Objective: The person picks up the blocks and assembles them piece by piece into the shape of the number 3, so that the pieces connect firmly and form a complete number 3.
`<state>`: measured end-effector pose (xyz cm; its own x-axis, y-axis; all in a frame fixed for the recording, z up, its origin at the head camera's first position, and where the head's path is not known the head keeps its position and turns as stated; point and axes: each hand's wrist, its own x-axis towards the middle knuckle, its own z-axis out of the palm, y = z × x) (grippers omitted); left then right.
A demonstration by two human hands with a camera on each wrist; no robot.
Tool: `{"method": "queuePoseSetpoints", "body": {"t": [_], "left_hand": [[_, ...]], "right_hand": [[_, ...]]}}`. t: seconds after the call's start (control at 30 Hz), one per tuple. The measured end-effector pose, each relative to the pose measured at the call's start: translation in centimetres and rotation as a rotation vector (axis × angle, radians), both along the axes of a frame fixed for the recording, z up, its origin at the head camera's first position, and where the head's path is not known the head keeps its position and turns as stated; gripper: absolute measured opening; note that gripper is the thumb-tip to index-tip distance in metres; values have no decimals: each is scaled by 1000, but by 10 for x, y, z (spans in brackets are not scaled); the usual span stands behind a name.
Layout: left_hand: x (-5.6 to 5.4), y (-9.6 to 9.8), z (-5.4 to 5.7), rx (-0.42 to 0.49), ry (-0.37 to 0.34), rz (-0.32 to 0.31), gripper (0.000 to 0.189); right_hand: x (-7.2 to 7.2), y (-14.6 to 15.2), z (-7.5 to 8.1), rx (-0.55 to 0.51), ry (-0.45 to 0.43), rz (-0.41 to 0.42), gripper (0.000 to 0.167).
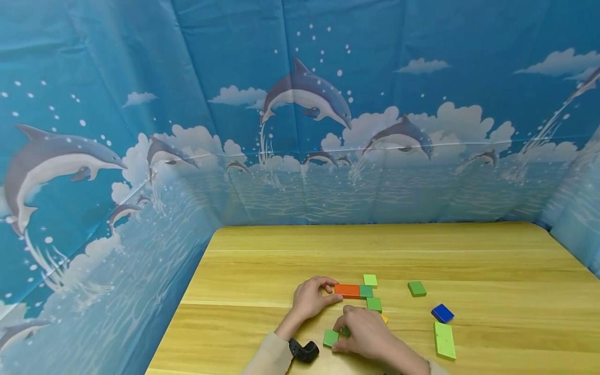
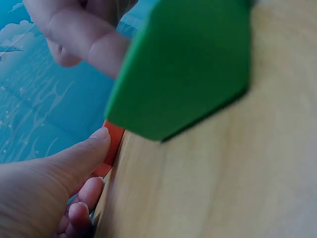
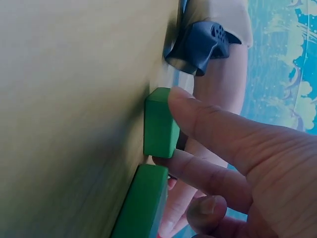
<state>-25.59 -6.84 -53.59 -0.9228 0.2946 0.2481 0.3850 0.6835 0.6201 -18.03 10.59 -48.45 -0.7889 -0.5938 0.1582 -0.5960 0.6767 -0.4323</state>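
In the head view my left hand (image 1: 313, 301) grips the left end of a flat orange-red block (image 1: 347, 291), thumb on its near side and fingers on the far side. That block (image 2: 114, 144) shows between thumb and fingertips in the left wrist view. My right hand (image 1: 364, 332) pinches a square green block (image 1: 330, 338) near the table's front; in the right wrist view thumb and finger are at opposite sides of this block (image 3: 159, 124). Beside it lies a second green block (image 3: 141, 203), partly hidden under the right hand in the head view.
Against the orange-red block's right end is a green block (image 1: 366, 291), with a lime square (image 1: 370, 280) behind and another green square (image 1: 374, 304) in front. A yellow piece (image 1: 384, 319) is partly hidden. Rightward lie a green square (image 1: 416, 288), blue block (image 1: 442, 313) and lime rectangle (image 1: 444, 340).
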Motion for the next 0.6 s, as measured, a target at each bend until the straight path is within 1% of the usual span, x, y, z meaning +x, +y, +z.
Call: {"method": "queuePoseSetpoints", "body": {"t": [0.2, 0.47, 0.6], "left_hand": [[0, 0, 0, 2, 2, 0, 33], [-1, 0, -1, -5, 14, 4, 33], [0, 0, -1, -6, 15, 4, 34]], "right_hand": [[-8, -1, -1, -20, -8, 2, 30], [-14, -2, -4, -17, 43, -14, 30], [-18, -1, -5, -7, 33, -17, 30]]}}
